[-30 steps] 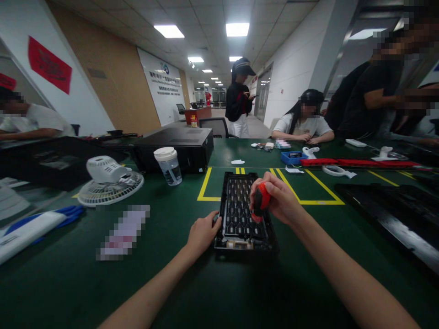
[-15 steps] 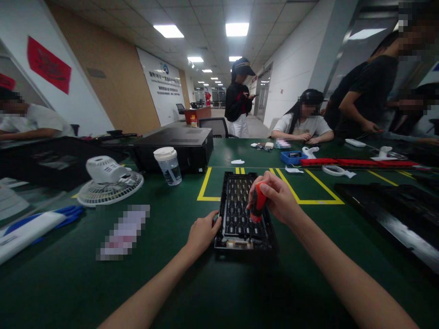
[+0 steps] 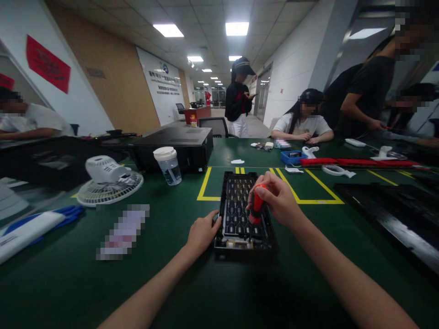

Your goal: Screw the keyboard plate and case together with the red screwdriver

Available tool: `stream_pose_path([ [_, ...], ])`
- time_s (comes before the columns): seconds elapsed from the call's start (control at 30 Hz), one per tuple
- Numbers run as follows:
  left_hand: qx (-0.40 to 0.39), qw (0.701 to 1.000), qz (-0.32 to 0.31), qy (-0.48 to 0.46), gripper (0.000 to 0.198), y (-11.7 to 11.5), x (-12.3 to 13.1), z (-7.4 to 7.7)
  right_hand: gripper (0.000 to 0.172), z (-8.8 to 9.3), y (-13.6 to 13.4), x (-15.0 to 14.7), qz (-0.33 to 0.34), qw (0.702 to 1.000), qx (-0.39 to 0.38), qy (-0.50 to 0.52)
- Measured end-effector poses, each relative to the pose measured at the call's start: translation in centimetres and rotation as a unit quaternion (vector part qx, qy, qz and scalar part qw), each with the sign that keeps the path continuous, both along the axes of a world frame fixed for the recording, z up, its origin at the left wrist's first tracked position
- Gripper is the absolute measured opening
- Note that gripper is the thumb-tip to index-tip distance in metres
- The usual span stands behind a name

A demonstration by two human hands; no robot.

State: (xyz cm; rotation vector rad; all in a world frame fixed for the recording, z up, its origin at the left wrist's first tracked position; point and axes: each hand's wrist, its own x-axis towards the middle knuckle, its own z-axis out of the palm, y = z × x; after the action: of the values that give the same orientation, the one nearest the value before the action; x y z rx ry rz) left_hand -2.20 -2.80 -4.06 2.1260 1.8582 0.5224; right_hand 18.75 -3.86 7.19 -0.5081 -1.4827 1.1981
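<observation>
A person's R hand (image 3: 279, 194) holds a stubby hand tool (image 3: 258, 201), fingers & thumb curled snugly round its rounded red-and-blk handle, which tilts w/ its lower end toward the near right part of a long blk tray (image 3: 240, 252); the tip is too dark to make out. The tray, a rectangular, hard-looking shell w/ raised walls, lies flat on a smooth green tabletop (image 3: 240, 292), directly in front of the person & btwn both hands. Inside, a dark grid (image 3: 235, 219) shows rows of repeated angular cells w/ small pale rectangles; a tan strip (image 3: 236, 245) sits at the near end. The L hand (image 3: 202, 230) touches the tray's left wall, thumb & fingers at the edge; can't tell how tightly it grips, as the fingertips are partly hidden. Flat yellow tape (image 3: 209, 198) marks straight-sided outlines nr the tray's far half. To the left: a lidded see-thru cup (image 3: 169, 167) w/ clear liquid, a white fan (image 3: 109, 183) w/ slatted round guard, & a boxy blk case (image 3: 178, 141). At right, a large blk panel (image 3: 387, 219) w/ a glossy streak; farther back, a small blue bin (image 3: 292, 157) nr a long red strip (image 3: 356, 162). Bkgd: one person in a white top (image 3: 302, 123) seated, arms on table; another in a visor (image 3: 236, 100) stands.
</observation>
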Motion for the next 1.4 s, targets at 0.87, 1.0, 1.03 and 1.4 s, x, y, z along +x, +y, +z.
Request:
stream_pose_path([
  [0.87, -0.010, 1.000, 0.003, -0.007, 0.041, -0.1, 0.2, 0.4, 0.029, 1.2, -1.4, -0.5, -0.235, 0.957, 0.081, -0.148],
  [1.0, -0.002, 1.000, 0.003, -0.002, 0.041, -0.1, 0.1, 0.2, 0.029, 1.3, -1.6, -0.7, -0.272, 0.942, 0.094, -0.175],
  [1.03, -0.001, 1.000, 0.002, -0.004, 0.041, -0.1, 0.1, 0.2, 0.029, 1.3, -1.7, -0.8, -0.280, 0.938, 0.096, -0.179],
  [1.4, -0.014, 1.000, 0.001, -0.005, 0.040, -0.2, 0.3, 0.6, 0.031, 1.0, -1.7, -1.3, -0.333, 0.910, 0.123, -0.215],
])
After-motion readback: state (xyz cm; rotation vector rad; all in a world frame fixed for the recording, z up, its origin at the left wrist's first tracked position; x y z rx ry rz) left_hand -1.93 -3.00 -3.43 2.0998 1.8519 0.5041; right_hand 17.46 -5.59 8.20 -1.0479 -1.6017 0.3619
